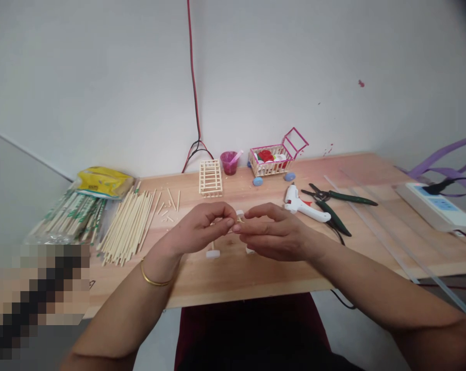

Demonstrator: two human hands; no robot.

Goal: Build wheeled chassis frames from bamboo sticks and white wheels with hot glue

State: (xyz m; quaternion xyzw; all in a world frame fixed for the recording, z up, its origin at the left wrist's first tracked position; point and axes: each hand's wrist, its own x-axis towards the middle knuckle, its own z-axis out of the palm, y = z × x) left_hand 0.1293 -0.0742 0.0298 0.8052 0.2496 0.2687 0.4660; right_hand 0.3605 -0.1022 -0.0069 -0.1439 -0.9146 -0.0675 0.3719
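My left hand (206,225) and my right hand (277,232) meet over the middle of the wooden table, fingertips pinched together. Between them is something small and pale that I cannot make out. Beneath the hands, a white oval piece (213,254) sits at the end of a short stick, and another white piece (250,250) shows partly under my right hand. A further white piece (239,213) appears just behind the fingertips. The rest of what lies below is hidden by my hands.
Loose sticks (129,226) and a stick frame (210,178) stand left of centre. Behind are a purple cup (229,163) and a small cart (271,161). A white glue gun (306,206), green-handled pruners (352,198) and a power strip (437,208) lie rightward.
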